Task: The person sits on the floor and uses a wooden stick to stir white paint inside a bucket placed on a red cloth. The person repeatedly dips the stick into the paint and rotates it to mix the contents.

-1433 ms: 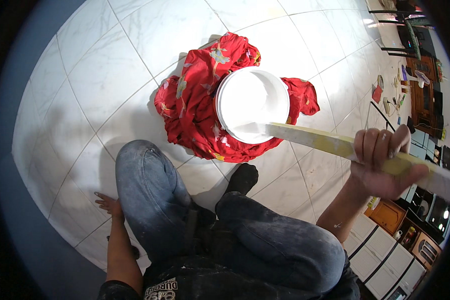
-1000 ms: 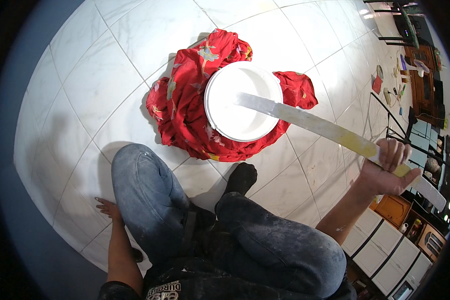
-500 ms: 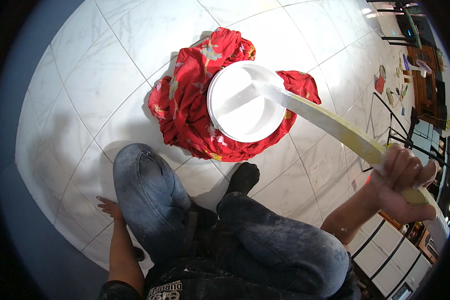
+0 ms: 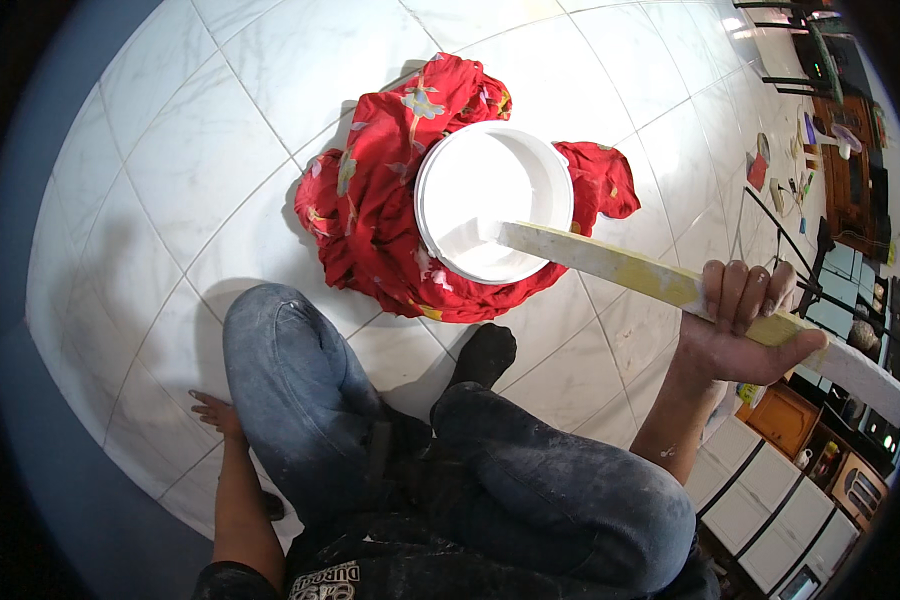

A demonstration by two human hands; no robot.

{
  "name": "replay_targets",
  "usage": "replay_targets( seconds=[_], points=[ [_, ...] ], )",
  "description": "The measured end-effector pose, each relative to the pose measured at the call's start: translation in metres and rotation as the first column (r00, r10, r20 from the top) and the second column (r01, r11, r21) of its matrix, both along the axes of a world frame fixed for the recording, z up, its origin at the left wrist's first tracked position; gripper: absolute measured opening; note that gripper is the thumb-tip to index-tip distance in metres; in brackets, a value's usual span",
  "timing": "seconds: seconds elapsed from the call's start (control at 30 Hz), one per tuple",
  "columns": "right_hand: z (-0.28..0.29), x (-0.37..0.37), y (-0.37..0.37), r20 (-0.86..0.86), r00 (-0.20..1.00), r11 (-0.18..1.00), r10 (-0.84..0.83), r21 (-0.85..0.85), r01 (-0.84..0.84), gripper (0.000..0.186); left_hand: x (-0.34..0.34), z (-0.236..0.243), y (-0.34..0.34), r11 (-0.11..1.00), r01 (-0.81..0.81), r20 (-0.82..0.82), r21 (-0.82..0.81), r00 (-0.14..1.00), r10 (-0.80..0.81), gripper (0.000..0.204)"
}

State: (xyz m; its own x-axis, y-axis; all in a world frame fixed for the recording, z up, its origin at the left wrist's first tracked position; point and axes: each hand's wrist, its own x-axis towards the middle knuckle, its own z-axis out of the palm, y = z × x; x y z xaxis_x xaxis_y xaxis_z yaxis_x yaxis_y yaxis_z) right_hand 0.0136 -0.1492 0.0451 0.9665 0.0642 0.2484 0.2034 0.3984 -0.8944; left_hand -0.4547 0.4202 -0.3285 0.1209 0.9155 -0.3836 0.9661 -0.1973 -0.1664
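Note:
My right hand (image 4: pixel 750 325) is wrapped round a long wooden stick (image 4: pixel 620 268), pale yellow with white smears. Its far end dips into a white bucket (image 4: pixel 421 205), over the near part of the rim. White paint-like stuff (image 4: pixel 480 190) fills part of the bucket; how deep the stick goes in is hidden. Under and around the bucket lies a bunched red cloth (image 4: pixel 375 215) with a flower print. My left hand (image 4: pixel 217 414) rests on the tiles beside my left knee, holding nothing, fingers spread.
White marble-like tiles (image 4: pixel 195 130) cover the floor, bordered by a blue-grey wall (image 4: pixel 30 430) on the left. My bent legs in dusty jeans (image 4: pixel 570 470) lie close to the bucket. Black metal legs (image 4: pixel 785 230), a white drawer unit (image 4: pixel 770 490) and wooden furniture (image 4: pixel 850 190) stand at the right.
My right hand has moved left and slightly up with the stick. The stick's dipped end has swung from the bucket's far side toward its near side. My left hand stays put.

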Motion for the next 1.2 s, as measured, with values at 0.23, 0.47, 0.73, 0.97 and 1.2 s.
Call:
replay_targets(
  seconds=[0.23,0.47,0.73,0.97,1.2],
  points=[
    [0.021,-0.003,-0.027,-0.054,0.945,0.944,-0.323,0.052,0.325,0.052,-0.020,-0.015,0.013,0.999,-0.043,0.015,0.021,0.999,0.043,0.125],
    [0.059,-0.005,-0.054,0.051,0.930,0.930,-0.364,0.067,0.361,0.045,-0.006,-0.002,0.006,0.997,-0.077,0.057,-0.025,0.995,0.078,0.129],
    [0.097,-0.002,-0.053,0.256,0.932,0.958,-0.256,-0.062,0.280,0.043,0.004,0.012,-0.002,0.993,-0.089,0.064,-0.074,0.994,0.094,0.132],
    [0.070,0.010,-0.013,0.281,0.959,0.963,0.031,-0.266,0.046,0.067,-0.002,0.003,0.001,0.999,-0.040,-0.003,-0.008,0.999,0.040,0.129],
    [0.054,0.016,0.027,0.025,0.978,0.928,0.208,-0.319,-0.190,0.061,-0.018,-0.010,0.008,0.999,-0.031,-0.050,0.009,0.998,0.031,0.119]
  ],
)
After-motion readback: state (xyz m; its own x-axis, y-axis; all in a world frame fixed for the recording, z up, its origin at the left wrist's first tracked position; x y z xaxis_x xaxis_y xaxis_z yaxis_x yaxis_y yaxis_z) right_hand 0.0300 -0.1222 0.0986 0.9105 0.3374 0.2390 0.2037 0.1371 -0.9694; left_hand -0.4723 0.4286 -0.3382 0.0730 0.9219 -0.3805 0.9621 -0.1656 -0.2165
